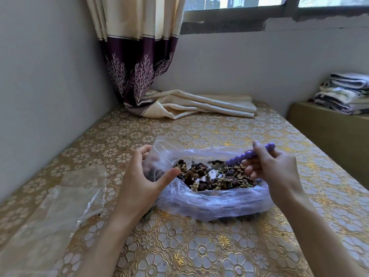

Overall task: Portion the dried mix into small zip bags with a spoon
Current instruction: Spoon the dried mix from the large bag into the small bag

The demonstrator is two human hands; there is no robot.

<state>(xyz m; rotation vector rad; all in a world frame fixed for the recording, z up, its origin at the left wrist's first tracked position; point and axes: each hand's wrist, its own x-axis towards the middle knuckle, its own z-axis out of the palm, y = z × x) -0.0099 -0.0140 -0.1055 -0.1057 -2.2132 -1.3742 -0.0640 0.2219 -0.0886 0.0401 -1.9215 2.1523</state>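
The portioning looks barely begun. The left hand (146, 177) pinches a small zip bag (159, 156) between thumb and curled fingers (144, 151), tilted over the big bag's mouth; something dark seems to sit inside, though the plastic is too blurred to be sure. The right hand (274, 166) has its fingers closed round the purple beaded spoon (247, 156), whose bowl dips into the dried mix (217, 177) just below them. The large bag (211, 204) on the counter (179, 246) remains heaped. More clear bags (60, 196) lie well left of the left fingers, seemingly unfilled.
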